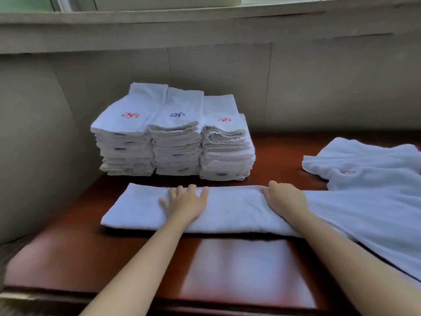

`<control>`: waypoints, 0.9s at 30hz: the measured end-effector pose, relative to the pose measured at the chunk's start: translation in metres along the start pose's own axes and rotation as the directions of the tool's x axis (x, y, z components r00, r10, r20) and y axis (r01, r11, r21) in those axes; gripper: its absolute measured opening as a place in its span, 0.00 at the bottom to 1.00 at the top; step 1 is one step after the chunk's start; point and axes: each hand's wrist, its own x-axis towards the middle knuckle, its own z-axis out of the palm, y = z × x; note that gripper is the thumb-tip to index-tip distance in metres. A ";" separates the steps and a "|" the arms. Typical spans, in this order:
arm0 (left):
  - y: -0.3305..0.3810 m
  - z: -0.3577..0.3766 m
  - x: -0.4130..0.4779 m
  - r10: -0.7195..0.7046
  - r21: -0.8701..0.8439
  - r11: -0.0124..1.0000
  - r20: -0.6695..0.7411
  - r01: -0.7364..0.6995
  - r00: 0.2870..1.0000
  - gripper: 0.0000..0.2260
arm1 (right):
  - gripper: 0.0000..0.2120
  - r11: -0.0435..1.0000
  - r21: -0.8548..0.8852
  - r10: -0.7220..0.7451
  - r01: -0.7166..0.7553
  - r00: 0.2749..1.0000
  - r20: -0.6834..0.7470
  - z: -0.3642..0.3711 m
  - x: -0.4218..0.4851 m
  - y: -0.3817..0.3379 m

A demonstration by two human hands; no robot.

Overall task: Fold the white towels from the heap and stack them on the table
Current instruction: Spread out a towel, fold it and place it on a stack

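Three tall stacks [173, 133] of folded towels already stand at the back of the bench [79, 258], while a heap [376, 179] on the right remains to be done. One towel [227, 208] lies half-folded as a long strip before the stacks. The left hand [185, 201] presses flat on its middle, fingers straight, and the right hand [286, 197] pinches its far edge.

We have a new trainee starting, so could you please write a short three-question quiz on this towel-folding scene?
1. True or false: the left hand lies flat on the towel being folded.
2. How many folded stacks stand side by side?
3. The right hand has its grip on the towel's: A) far edge, B) near edge, C) left end?

Key: 1 true; 2 three; 3 A.
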 end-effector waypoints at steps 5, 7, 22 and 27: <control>-0.005 0.006 -0.012 0.063 0.080 0.995 0.015 -0.064 0.998 0.28 | 0.20 1.000 0.021 -0.005 0.005 1.000 0.019 -0.007 -0.023 -0.001; -0.015 0.001 -0.017 0.099 0.075 0.992 0.056 -0.103 0.994 0.28 | 0.20 1.000 0.014 -0.018 0.017 1.000 0.022 -0.013 -0.040 -0.006; 0.070 0.018 -0.067 0.503 0.038 0.863 0.053 -0.505 0.863 0.19 | 0.08 0.981 -0.127 0.187 -0.144 0.857 0.479 -0.126 -0.118 0.091; 0.079 0.021 -0.064 0.479 0.001 0.877 -0.058 -0.480 0.876 0.12 | 0.17 0.953 -0.238 0.296 -0.188 0.748 0.594 -0.143 -0.127 0.133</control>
